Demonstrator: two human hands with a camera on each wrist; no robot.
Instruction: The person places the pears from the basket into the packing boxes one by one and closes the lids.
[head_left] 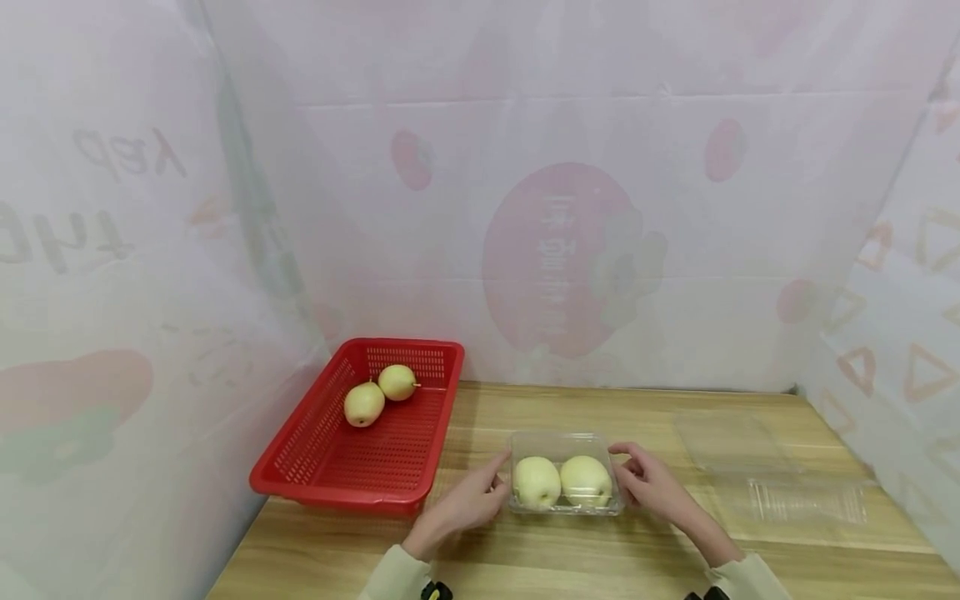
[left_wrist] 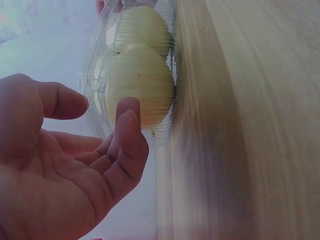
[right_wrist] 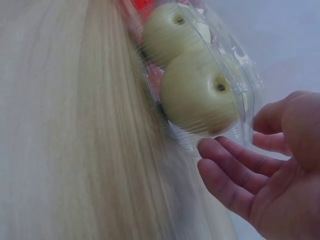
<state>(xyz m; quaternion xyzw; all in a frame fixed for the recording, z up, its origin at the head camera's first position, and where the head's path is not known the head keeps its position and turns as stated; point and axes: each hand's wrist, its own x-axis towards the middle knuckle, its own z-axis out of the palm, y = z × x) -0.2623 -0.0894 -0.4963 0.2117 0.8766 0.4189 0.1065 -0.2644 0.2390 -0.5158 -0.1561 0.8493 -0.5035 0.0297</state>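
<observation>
Clear clamshell box [head_left: 564,479] sits lower centre of my head view on the bench [head_left: 525,558], two pale pears [head_left: 536,482] inside; my left hand [head_left: 465,504] and right hand [head_left: 654,485] flank it, each grip relaxed, fingertips at or just off the walls, grasping nothing; risk as I judge it: thin plastic flexes or slides if squeezed unevenly, pears could roll; red basket [head_left: 352,467] left with two more pears [head_left: 363,403]; spare clear tray [head_left: 806,500] right; backdrop lettering mirrored and faint, not readable.
</observation>
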